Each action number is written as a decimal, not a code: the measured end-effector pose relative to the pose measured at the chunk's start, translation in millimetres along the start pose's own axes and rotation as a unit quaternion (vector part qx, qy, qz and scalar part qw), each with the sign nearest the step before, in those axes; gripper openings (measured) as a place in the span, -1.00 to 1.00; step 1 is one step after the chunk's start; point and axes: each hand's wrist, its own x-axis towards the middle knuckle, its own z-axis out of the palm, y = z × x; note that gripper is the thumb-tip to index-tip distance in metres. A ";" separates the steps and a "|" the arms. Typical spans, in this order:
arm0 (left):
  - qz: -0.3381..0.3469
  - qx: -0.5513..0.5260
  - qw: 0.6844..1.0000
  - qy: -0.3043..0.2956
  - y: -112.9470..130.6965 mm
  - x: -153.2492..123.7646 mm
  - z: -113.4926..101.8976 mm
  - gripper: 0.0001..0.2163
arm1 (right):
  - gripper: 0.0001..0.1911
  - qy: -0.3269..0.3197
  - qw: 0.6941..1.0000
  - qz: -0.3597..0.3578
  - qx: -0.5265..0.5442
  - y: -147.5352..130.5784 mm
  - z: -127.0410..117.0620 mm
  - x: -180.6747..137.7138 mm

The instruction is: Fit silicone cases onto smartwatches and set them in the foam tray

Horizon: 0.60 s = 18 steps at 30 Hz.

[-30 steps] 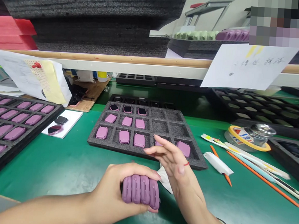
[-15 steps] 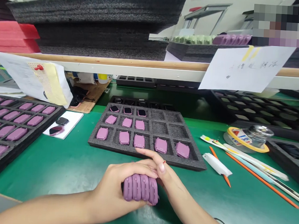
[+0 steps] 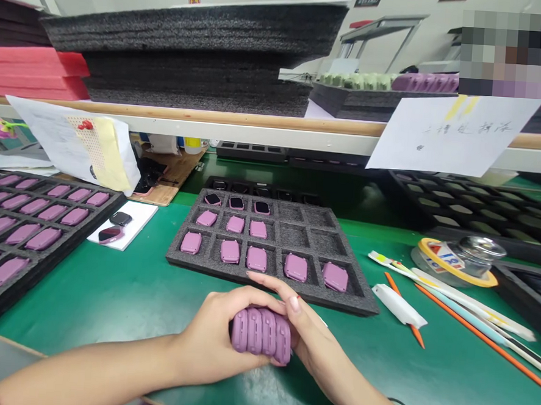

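My left hand (image 3: 211, 336) is shut around a row of several mauve rubber device cases (image 3: 261, 336), pressed together side by side. My right hand (image 3: 311, 333) cups the row's far end, with its fingertips near my left fingers. Both hands sit just in front of a dark foam tray (image 3: 293, 234). Its compartments hold several matching mauve cases, and its far row shows dark screens. Some compartments at the far right are bare foam. My fingers hide part of the row.
A second foam tray of mauve cases (image 3: 114, 204) lies at the left, beside a white card with dark watch-like pieces (image 3: 129, 227). At the right are a tape roll, a glass jar, orange-tipped sticks and a white packet on the green mat. A shelf with foam stacks runs overhead.
My right hand has come down from above the tray, with its spread fingers closing onto the row of cases. The view has also shifted slightly, moving the scene to the right.
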 end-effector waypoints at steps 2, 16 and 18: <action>0.008 -0.002 1.000 0.001 -1.9 0.9 -0.5 -0.59 | -0.35 -0.004 1.000 -0.018 0.007 -1.9 2.0 0.7; 0.064 -0.011 0.998 -0.011 -10.8 -4.0 6.7 -0.01 | 0.06 0.099 0.943 -0.222 -0.228 -8.9 15.1 -5.1; -0.057 -0.149 0.986 -0.045 -3.7 -3.3 7.0 0.14 | -0.03 0.098 0.919 -0.267 -0.274 -9.6 11.3 -6.0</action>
